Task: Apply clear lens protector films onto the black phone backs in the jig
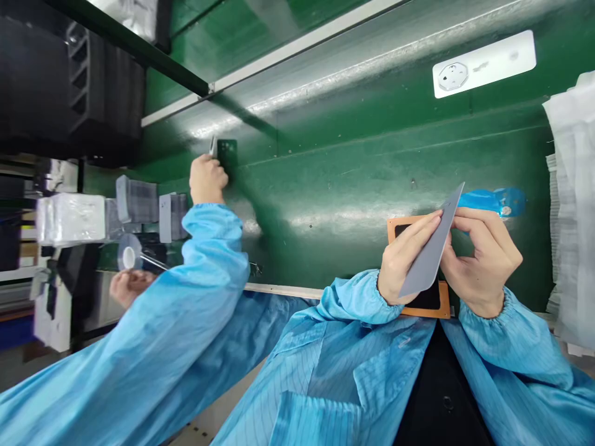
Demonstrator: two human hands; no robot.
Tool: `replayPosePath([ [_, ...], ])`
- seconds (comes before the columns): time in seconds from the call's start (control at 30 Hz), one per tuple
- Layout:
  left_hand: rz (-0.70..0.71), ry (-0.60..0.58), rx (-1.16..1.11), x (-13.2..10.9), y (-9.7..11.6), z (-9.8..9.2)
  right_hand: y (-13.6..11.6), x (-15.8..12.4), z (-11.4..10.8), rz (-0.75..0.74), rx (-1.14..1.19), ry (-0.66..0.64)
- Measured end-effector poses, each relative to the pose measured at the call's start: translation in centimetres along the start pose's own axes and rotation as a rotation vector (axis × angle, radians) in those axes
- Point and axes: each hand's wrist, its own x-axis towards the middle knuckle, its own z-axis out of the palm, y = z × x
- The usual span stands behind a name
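Note:
My left hand (403,263) and my right hand (483,263) both pinch a thin grey sheet (430,248), held tilted on edge between them above the green table. Left fingers lie along the sheet's left face; the right thumb and fingers close on its right edge. Under my hands lies an orange-framed black plate (445,305) at the table's near edge. A blue film piece (493,201) shows just behind my right hand; I cannot tell whether the hand touches it.
A co-worker in a blue sleeve (204,266) reaches from the left, one hand (207,179) on a small dark square (227,152), the other (130,286) by a tape roll (127,257). White stacked sheets (571,217) stand right; a white socket plate (483,62) lies beyond.

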Motion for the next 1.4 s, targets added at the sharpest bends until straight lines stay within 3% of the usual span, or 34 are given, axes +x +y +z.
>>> replayPosePath([
  [0.1, -0.161, 0.015, 0.022, -0.2, -0.2, -0.3, 0.5, 0.2, -0.1, 0.03, -0.033, -0.029],
  [0.2, -0.47, 0.197, -0.011, 0.0, -1.1, -1.8, 3.0, 0.3, -1.3, 0.184, -0.206, -0.088],
  [0.3, -0.623, 0.297, -0.128, 0.0, -1.5, -4.6, 6.6, 0.1, -3.4, 0.423, -0.502, -0.301],
  [0.4, -0.513, 0.232, 0.043, -0.7, -0.4, -7.5, 8.7, -0.3, -5.5, 0.513, -0.658, -0.453],
  [0.5, -0.208, -0.117, 0.264, -1.1, 1.6, -9.1, 7.7, -0.6, -7.0, 0.351, -0.575, -0.309],
  [0.6, 0.107, -0.426, 0.452, -1.0, 2.8, -8.9, 4.8, -1.0, -7.6, 0.111, -0.352, -0.261],
  [0.73, 0.289, -0.544, 0.75, -1.6, 2.3, -7.5, 2.0, -2.4, -7.2, -0.168, -0.062, -0.548],
  [0.83, 0.289, -0.551, 0.806, -2.5, 1.7, -6.8, 1.6, -3.6, -6.3, -0.341, -0.015, -0.654],
  [1.13, 0.277, -0.551, 0.807, -2.9, 1.0, -6.3, 2.2, -3.3, -5.3, -0.525, -0.129, -0.608],
  [1.3, 0.156, -0.653, 0.952, -3.4, 0.6, -6.2, 2.8, -3.5, -4.1, -0.466, -0.144, -0.719],
  [1.4, 0.119, -0.647, 0.995, -4.0, 0.2, -5.9, 2.9, -4.2, -3.0, -0.417, -0.178, -0.745],
])
